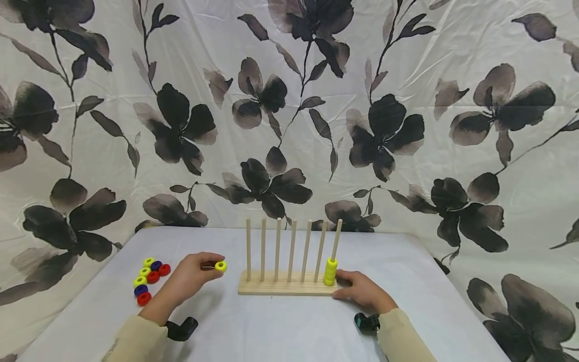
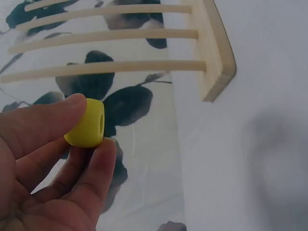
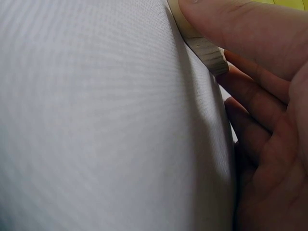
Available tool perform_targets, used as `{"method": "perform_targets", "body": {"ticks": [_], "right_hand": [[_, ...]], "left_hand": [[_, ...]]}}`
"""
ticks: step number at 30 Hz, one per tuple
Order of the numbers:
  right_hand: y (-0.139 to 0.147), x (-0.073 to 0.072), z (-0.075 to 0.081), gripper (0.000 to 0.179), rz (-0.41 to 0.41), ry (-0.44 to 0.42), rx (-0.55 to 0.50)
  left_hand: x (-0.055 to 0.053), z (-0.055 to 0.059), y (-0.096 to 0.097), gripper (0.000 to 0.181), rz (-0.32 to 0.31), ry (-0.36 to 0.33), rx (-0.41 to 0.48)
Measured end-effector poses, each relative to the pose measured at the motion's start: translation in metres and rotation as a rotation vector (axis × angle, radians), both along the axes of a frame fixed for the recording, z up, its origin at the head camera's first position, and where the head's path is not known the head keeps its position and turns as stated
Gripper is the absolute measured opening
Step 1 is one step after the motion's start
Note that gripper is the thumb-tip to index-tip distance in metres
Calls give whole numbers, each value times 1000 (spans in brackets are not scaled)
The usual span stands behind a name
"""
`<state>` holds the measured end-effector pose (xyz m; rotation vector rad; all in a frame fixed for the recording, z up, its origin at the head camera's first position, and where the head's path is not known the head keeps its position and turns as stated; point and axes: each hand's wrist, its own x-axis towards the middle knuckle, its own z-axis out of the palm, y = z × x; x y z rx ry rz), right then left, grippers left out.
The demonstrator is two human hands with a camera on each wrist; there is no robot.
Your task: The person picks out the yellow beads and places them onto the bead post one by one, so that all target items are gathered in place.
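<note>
My left hand (image 1: 190, 275) pinches a yellow bead (image 1: 220, 266) between thumb and fingers, raised just left of a wooden peg rack (image 1: 285, 288). In the left wrist view the hole of the yellow bead (image 2: 86, 126) faces right, toward the rack's base (image 2: 216, 53). Several upright pegs stand in a row on the rack. Stacked low on the rightmost peg (image 1: 337, 240) are several yellow beads (image 1: 330, 272). With its thumb along the front edge and fingers behind, my right hand (image 1: 362, 290) grips the right end of the base.
Loose beads lie in a group at the left of the white table (image 1: 289, 332), among them a yellow bead (image 1: 140, 281), a blue bead (image 1: 140, 290) and a red bead (image 1: 144, 299). Behind the table hangs a flowered cloth (image 1: 289, 125).
</note>
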<state>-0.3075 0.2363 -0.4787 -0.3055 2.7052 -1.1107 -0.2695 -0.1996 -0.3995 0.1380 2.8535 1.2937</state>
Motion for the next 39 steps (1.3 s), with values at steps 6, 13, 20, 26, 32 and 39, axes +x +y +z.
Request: {"method": "perform_targets", "body": {"ticks": [6, 13, 20, 26, 32, 39], "right_hand": [[-1, 1, 2, 74, -10, -12, 0], [-1, 0, 0, 74, -15, -15, 10], [-2, 0, 1, 73, -22, -14, 20], [-2, -1, 0, 73, -22, -16, 15], [-2, -2, -1, 74, -24, -9, 18], [-2, -3, -3, 76, -34, -14, 23]], "left_hand": [[0, 7, 11, 39, -8, 28, 9], [-2, 11, 24, 39, -12, 45, 9], [-3, 13, 36, 38, -22, 58, 21], [-4, 20, 45, 38, -43, 51, 53], [-3, 23, 52, 36, -66, 56, 73], [-4, 25, 61, 36, -75, 77, 88]]}}
